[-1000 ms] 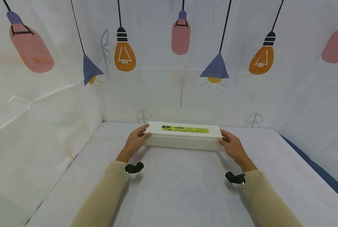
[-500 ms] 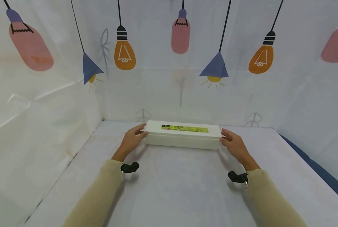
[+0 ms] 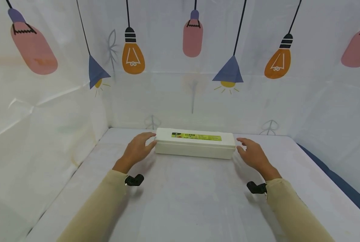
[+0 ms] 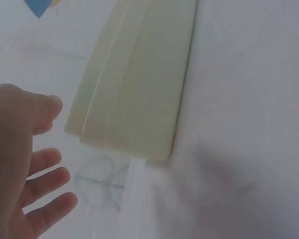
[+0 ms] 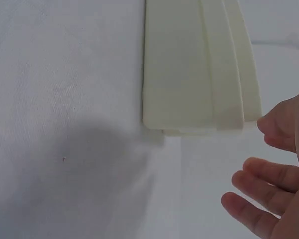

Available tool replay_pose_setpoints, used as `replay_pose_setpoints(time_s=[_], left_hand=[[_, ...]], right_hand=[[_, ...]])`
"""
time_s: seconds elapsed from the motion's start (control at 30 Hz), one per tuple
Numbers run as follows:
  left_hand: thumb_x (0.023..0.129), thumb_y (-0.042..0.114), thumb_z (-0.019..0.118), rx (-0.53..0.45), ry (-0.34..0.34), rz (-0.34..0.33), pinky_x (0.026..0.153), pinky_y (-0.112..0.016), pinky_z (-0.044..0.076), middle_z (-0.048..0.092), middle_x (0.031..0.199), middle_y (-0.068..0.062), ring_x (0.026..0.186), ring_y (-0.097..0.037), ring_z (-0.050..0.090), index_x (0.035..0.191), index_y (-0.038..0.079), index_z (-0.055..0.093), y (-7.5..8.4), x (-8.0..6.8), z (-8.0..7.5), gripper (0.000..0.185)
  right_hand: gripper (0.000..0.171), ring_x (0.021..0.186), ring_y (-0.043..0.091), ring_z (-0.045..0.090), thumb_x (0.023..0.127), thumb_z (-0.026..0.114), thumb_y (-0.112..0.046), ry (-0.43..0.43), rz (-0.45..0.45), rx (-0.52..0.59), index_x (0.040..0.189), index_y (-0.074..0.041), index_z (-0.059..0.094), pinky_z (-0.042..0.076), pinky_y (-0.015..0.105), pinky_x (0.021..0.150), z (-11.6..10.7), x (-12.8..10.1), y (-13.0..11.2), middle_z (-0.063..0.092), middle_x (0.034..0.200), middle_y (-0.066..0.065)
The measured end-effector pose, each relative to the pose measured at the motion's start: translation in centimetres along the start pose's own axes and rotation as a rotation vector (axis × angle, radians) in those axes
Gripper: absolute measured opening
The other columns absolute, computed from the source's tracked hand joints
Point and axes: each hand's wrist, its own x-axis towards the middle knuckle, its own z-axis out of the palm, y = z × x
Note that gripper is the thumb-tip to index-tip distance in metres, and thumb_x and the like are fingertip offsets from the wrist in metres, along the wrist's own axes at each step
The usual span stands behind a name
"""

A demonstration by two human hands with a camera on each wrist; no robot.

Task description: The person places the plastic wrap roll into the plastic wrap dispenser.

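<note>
A long cream-white lidded box with a yellow-green label on its lid sits near the back of the white table. In the head view my left hand is at the box's left end, and the left wrist view shows its relaxed fingers apart from the box. My right hand is beside the right end, fingers loosely bent. From the right wrist, a small gap shows between that hand and the box corner. Neither hand holds anything.
The white table spreads out in front of the box. A white sheet printed with hanging lamps closes off the back and sides. A dark blue strip runs along the table's right edge. Black wrist devices sit at both cuffs.
Both hands have let go of the box's ends and drawn outward, the left hand to the left and the right hand to the right. The box stays in place on the table.
</note>
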Motion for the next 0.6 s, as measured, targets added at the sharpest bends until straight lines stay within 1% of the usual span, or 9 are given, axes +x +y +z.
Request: replay_pose_setpoints(time_s=[0.1, 0.23, 0.4, 0.5, 0.6], left_hand=[[0.103, 0.036, 0.057, 0.062, -0.004, 0.017, 0.106, -0.056, 0.041, 0.052, 0.146, -0.013, 0.136, -0.034, 0.045, 0.14, 0.012, 0.06, 0.2, -0.1, -0.2, 0.044], [0.102, 0.038, 0.059, 0.146, 0.005, 0.059, 0.102, -0.056, 0.044, 0.054, 0.144, -0.016, 0.132, -0.036, 0.048, 0.138, 0.011, 0.062, 0.6, 0.0, -0.3, 0.045], [0.101, 0.046, 0.056, 0.239, -0.017, 0.097, 0.103, -0.057, 0.043, 0.052, 0.146, -0.017, 0.132, -0.038, 0.048, 0.142, 0.011, 0.058, 1.1, 0.4, -0.5, 0.054], [0.101, 0.053, 0.051, 0.278, -0.046, 0.104, 0.108, -0.058, 0.037, 0.046, 0.152, -0.016, 0.136, -0.039, 0.043, 0.148, 0.012, 0.052, 1.3, 0.8, -0.6, 0.062], [0.101, 0.061, 0.044, 0.317, -0.078, 0.092, 0.114, -0.061, 0.024, 0.036, 0.158, -0.016, 0.142, -0.04, 0.035, 0.154, 0.016, 0.043, 1.5, 1.2, -0.8, 0.069]], right_hand=[[0.045, 0.127, 0.047, 0.049, 0.103, 0.052, -0.016, 0.005, -0.038, -0.074, 0.143, 0.003, 0.049, 0.041, 0.063, 0.101, -0.4, 0.0, -0.4, 0.05, 0.142, 0.029], [0.045, 0.133, 0.047, 0.043, 0.103, 0.052, -0.017, 0.004, -0.087, -0.135, 0.142, 0.005, 0.05, 0.036, 0.063, 0.106, -1.2, 0.1, -1.0, 0.048, 0.144, 0.028], [0.053, 0.136, 0.047, 0.039, 0.104, 0.052, -0.023, -0.017, -0.116, -0.173, 0.15, 0.002, 0.042, 0.034, 0.064, 0.107, -1.8, 0.2, -1.4, 0.044, 0.149, 0.028], [0.06, 0.137, 0.048, 0.037, 0.105, 0.051, -0.032, -0.041, -0.122, -0.193, 0.154, -0.001, 0.035, 0.032, 0.065, 0.108, -2.0, 0.5, -1.5, 0.04, 0.152, 0.027], [0.066, 0.138, 0.049, 0.035, 0.105, 0.049, -0.042, -0.061, -0.137, -0.216, 0.156, -0.004, 0.032, 0.031, 0.066, 0.108, -2.2, 0.7, -1.6, 0.038, 0.153, 0.027]])
